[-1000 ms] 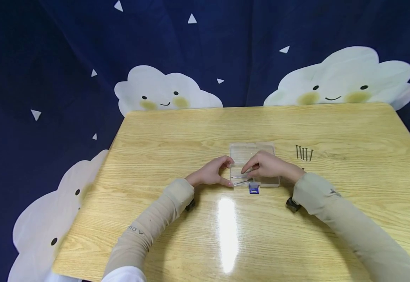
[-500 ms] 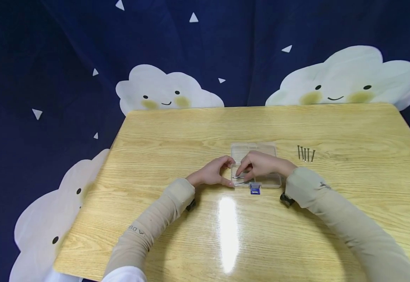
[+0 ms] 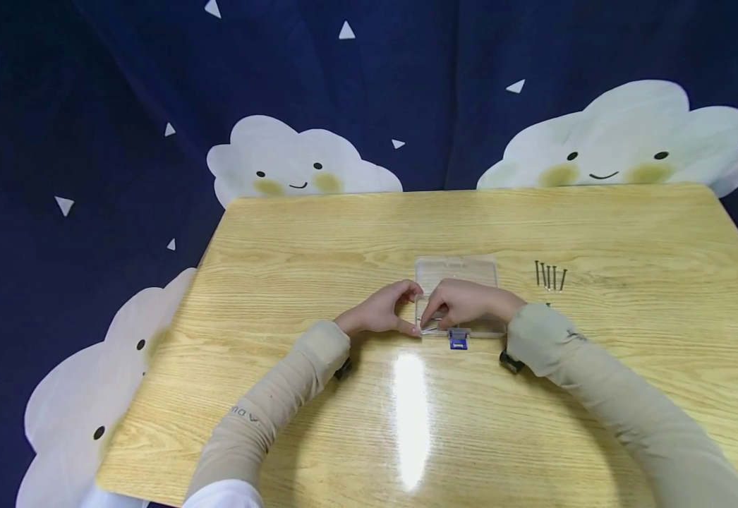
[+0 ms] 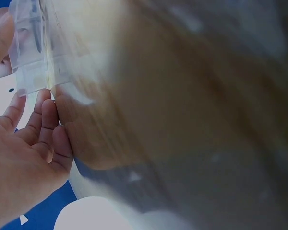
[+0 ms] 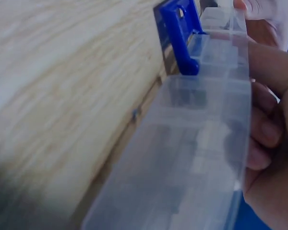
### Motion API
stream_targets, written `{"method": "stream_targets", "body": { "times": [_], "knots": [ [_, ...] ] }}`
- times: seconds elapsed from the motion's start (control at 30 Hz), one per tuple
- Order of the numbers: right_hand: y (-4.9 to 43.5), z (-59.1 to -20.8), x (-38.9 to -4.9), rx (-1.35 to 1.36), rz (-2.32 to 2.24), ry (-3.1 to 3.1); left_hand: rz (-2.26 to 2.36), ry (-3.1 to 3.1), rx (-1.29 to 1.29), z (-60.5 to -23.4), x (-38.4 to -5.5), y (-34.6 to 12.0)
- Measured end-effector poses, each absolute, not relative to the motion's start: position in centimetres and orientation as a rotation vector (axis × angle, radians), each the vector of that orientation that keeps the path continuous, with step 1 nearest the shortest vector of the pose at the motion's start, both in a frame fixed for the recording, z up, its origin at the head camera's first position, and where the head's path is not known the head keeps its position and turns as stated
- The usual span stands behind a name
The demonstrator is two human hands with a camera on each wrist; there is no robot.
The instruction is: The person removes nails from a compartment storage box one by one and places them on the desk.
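A: Where is the clear box [image 3: 486,334] sitting?

B: It is resting on the tabletop [image 3: 318,240], about midway between the left and right edges. Its lid [image 3: 458,268] is lying back toward the far edge; the blue latch [image 3: 458,344] is pointing toward the near edge, which the frame is mostly cutting off.

A: Left grip?

B: The left hand [image 3: 382,310] is holding the box's left end, thumb and fingers spanning it, fingertips touching plastic.

A: Right grip?

B: The right hand [image 3: 466,300] is reaching into the left compartment, fingers bending downward, thumb and forefinger slightly apart. I cannot tell whether they are pinching anything: the hand is partly covering the slim metal pieces [image 3: 430,327], so no count. In the right wrist view, blur and cloudy plastic are veiling the contents.

A: Toward the right edge?

B: Five dark nails [image 3: 548,276] are lying in a row between box and edge. A dark tip [image 3: 548,305] is showing beside the right cuff [image 3: 537,335]; the sleeve is hiding whatever it belongs to.
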State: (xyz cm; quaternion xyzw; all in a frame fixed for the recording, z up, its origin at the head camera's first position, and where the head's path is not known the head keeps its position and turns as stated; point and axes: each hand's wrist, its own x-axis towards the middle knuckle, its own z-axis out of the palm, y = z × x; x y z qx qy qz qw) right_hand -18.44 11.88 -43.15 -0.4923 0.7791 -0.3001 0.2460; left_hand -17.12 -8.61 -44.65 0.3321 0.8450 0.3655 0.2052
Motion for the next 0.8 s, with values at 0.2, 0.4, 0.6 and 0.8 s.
{"method": "stream_targets", "body": {
  "times": [0.2, 0.4, 0.6, 0.8],
  "knots": [
    [11.4, -43.2, -18.5, -1.334, -0.691, 2.170, 1.025, 2.345, 0.922, -44.7, -17.2, -8.6],
    [11.0, -42.7, -18.5, -1.302, -0.616, 2.183, 1.039, 2.337, 0.940, -44.5, -17.1, -8.6],
    [10.6, -42.5, -18.5, -1.250, -0.575, 2.192, 1.047, 2.330, 0.950, -44.6, -17.2, -8.6],
    [10.7, -42.5, -18.5, -1.257, -0.579, 2.191, 1.036, 2.335, 0.955, -44.6, -17.2, -8.5]
  ]
}}
